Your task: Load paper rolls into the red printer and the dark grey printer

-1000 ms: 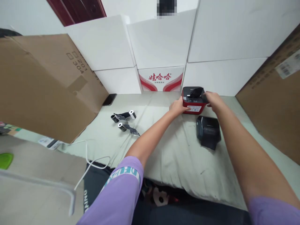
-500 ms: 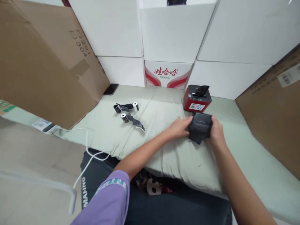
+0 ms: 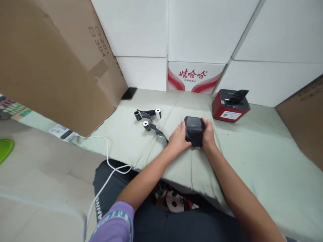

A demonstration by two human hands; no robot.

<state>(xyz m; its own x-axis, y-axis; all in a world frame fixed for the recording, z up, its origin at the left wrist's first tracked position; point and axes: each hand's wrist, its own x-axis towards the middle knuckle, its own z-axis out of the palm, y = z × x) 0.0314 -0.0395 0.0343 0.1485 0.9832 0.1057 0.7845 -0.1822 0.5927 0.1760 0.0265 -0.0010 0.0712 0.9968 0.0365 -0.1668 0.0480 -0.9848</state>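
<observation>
In the middle of the covered surface, a small black box-shaped device (image 3: 194, 129) sits between my two hands. My left hand (image 3: 179, 138) presses its left side, fingers closed against it. On the opposite side my right hand (image 3: 208, 133) wraps round the device's edge. To the right stands a red and black box-shaped device (image 3: 230, 107) with a dark strip sticking out of its top. Left of my left hand lie several small rolls with dark strips unwound, among them a front roll (image 3: 146, 126) and a back roll (image 3: 157, 113).
A brown carton (image 3: 63, 67) stands at the left, another carton (image 3: 302, 117) at the right. White boxes (image 3: 141, 72) are stacked along the back. A phone (image 3: 129, 93) lies by the left carton. A white cable (image 3: 107, 154) hangs over the front edge.
Both hands have brought the black device leftward, away from the red device and closer to the rolls. The camera view has shifted slightly left.
</observation>
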